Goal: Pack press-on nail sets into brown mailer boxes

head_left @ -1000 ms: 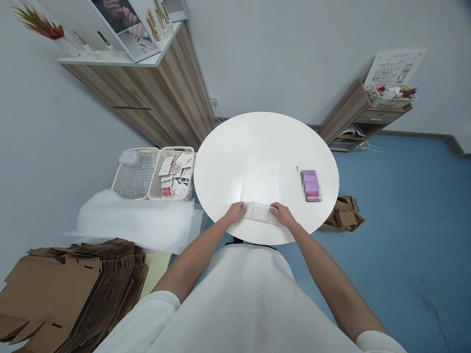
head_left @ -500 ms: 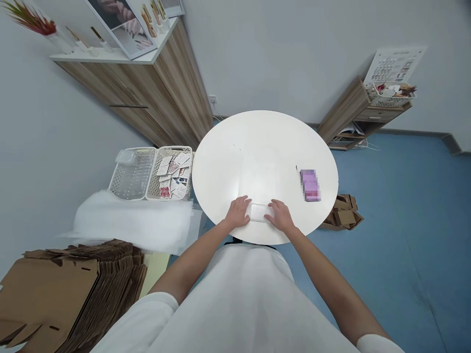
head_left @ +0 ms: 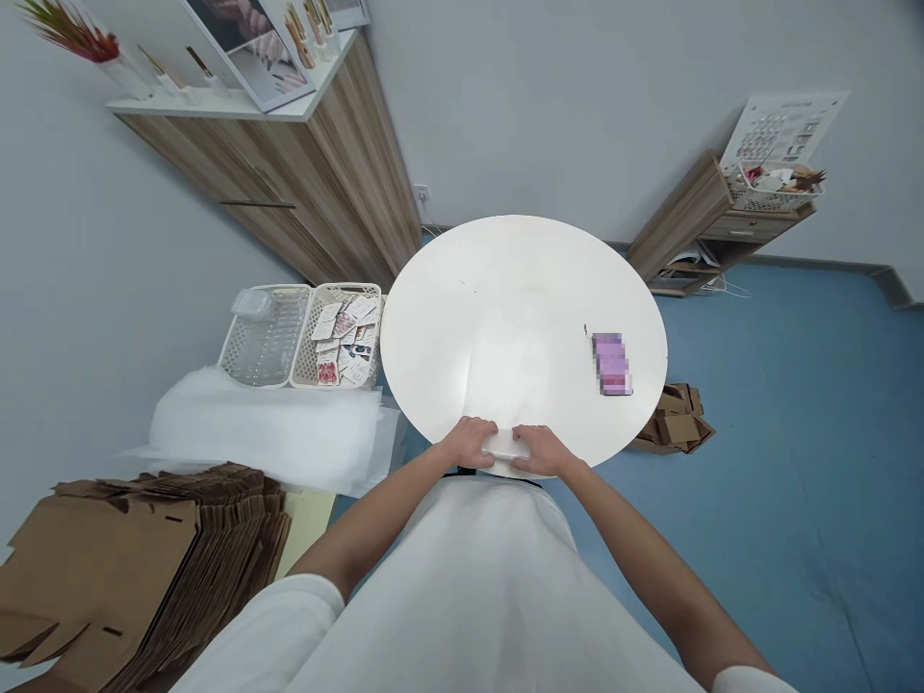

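A small white packet wrapped in thin foam sheet [head_left: 503, 444] lies at the near edge of the round white table [head_left: 520, 289]. My left hand [head_left: 471, 440] grips its left end with fingers curled. Its right end is held by my right hand [head_left: 539, 449], fingers closed over it. Both hands almost meet, and most of the packet is hidden beneath them.
A purple blurred object [head_left: 612, 363] lies on the table's right side. Two white baskets [head_left: 303, 335] and a white foam sheet [head_left: 267, 428] sit to the left, with stacked flat cardboard boxes [head_left: 137, 558] nearer. Loose cardboard [head_left: 675, 423] lies on the blue floor.
My hands have drawn together and pulled toward me, so the long white foam piece is now a short folded packet at the table's near edge.
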The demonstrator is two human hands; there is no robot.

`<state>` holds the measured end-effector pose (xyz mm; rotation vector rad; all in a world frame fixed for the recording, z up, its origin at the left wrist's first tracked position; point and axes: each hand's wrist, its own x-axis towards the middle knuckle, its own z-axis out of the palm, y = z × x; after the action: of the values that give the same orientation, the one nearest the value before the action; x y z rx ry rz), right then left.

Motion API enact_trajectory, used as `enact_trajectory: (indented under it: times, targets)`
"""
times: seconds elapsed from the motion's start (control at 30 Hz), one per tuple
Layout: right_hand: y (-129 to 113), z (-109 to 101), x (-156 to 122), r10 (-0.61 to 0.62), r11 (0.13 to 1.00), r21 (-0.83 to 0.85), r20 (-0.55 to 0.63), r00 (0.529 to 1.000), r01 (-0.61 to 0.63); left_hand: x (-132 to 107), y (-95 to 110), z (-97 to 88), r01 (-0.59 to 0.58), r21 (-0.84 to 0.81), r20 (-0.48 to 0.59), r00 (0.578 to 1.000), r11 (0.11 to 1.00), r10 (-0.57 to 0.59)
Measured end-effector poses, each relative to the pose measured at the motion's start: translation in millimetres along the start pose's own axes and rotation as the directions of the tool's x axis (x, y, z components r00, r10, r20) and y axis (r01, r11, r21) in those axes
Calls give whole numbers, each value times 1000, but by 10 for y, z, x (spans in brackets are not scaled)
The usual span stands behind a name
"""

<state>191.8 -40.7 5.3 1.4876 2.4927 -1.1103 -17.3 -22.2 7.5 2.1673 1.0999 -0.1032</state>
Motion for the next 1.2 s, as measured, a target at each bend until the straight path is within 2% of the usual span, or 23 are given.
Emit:
enact_trajectory:
  times: [0.1, 0.23, 0.47, 0.6, 0.7, 0.83, 0.9, 0.97, 1.0, 1.03, 1.07, 1.13, 1.2]
  targets:
    - [22, -49, 2, 19, 996, 91, -6, 1000, -19, 13, -21, -18, 23, -48, 17, 1000, 999, -22]
    - [76, -131, 77, 61, 977, 211, -80, 995, -43, 86, -70, -84, 66, -133, -32, 997, 989, -71]
    - [142, -176, 218, 299, 916, 315, -126, 946, -248, 141, -213, -169, 182, -286, -101, 971, 941, -218]
    - [207, -144, 242, 387, 880, 374, -210, 898, -292, 152, -334, -141, 292, -321, -171, 918, 901, -358]
    - [287, -102, 225, 479, 848, 382, -258, 839, -367, 161, -398, -104, 412, -278, -171, 868, 868, -467]
    - [382, -17, 167, 577, 800, 383, -280, 767, -462, 156, -426, -44, 473, -278, -176, 831, 836, -528]
    - [392, 26, 134, 583, 807, 346, -342, 737, -479, 140, -413, -20, 470, -302, -255, 799, 829, -545]
    - [365, 56, 116, 539, 841, 242, -459, 706, -485, 121, -378, -9, 431, -284, -395, 762, 857, -514]
    - [339, 65, 116, 487, 865, 170, -511, 709, -471, 115, -354, -7, 395, -244, -457, 759, 886, -464]
    - [307, 70, 124, 413, 895, 91, -537, 735, -436, 113, -324, -6, 351, -185, -494, 774, 918, -395]
    - [270, 71, 140, 326, 926, 10, -528, 784, -378, 117, -292, -5, 297, -116, -497, 809, 948, -314]
    - [196, 69, 192, 150, 969, -119, -419, 895, -218, 142, -224, 5, 177, 8, -412, 897, 984, -158]
    - [133, 63, 258, 44, 977, -189, -282, 958, -101, 185, -164, 23, 111, 81, -291, 953, 990, -83]
